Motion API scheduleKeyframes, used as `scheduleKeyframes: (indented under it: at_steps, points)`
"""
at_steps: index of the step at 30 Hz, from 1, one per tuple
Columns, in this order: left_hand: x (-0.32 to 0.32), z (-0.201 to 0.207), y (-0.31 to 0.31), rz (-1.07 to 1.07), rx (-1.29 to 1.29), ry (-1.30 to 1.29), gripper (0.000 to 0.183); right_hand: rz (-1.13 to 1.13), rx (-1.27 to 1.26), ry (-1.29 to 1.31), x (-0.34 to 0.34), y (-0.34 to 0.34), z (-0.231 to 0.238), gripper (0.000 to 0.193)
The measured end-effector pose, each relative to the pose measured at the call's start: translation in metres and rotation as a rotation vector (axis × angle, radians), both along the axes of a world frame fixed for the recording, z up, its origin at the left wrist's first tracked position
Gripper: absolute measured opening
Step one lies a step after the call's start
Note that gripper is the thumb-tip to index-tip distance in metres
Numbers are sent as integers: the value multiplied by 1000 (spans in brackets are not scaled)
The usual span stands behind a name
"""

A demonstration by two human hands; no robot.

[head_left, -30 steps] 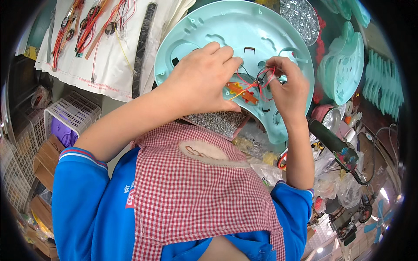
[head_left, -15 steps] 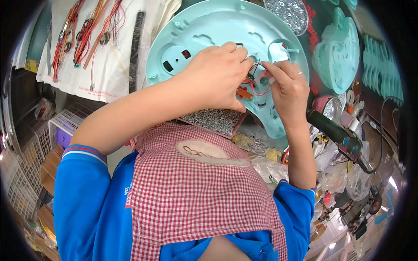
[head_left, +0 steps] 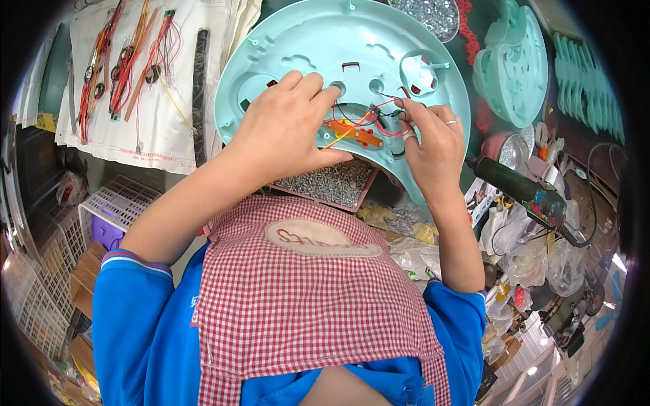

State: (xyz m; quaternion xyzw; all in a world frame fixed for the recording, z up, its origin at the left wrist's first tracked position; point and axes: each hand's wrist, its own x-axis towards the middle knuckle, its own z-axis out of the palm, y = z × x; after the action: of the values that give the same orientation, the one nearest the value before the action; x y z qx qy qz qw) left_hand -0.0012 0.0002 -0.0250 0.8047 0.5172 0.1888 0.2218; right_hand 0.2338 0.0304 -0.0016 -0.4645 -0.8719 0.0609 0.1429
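A turquoise curved plastic shell [head_left: 318,30] lies with its hollow side up beneath both hands. Inside it is a narrow orange-brown circuit board [head_left: 352,133], with red, black and yellow wires [head_left: 371,116] looping above it. My left hand [head_left: 284,128] rests over the shell's left part, thumb and index finger spread apart on either side of the board's left end; nothing shows between them. On the other side, my right hand [head_left: 433,139] pinches the red and black wires between thumb and forefinger, just over the shell. Its lower fingers are curled.
A pink tray of small screws [head_left: 332,186] sits between the shell and my apron. Wire assemblies [head_left: 122,64] lie on white sheeting at left. A dark green power screwdriver [head_left: 518,189], another turquoise shell [head_left: 514,68] and stacked turquoise parts [head_left: 586,88] stand right. A bowl of screws [head_left: 433,17] is behind.
My left hand has drawn leftward away from the wires, its thumb and index finger spreading. More of the circuit board shows now. My right hand keeps its pinch on the wires.
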Motion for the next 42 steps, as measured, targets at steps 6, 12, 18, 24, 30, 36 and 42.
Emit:
scheduleKeyframes:
  at_steps: [6,12,18,24,30,36,42]
  points:
    - [1,-2,0,2,38,19,75,-12,-67,-82,-4,6,-7,35]
    - [-30,11,-27,-5,383,11,59,-143,-103,331,31,24,15,23]
    - [-80,-19,-39,-318,683,95,29,-443,-82,391,71,36,-30,27]
    - [-93,59,16,-10,1062,129,23,-274,-293,1529,75,51,-5,46]
    - [-32,107,179,231,1197,114,9,-409,-10,1432,65,88,5,30]
    - [-1,92,241,324,927,-38,16,-438,487,364,56,88,2,42]
    - [-9,107,222,270,890,-254,18,-568,358,51,78,113,-22,28]
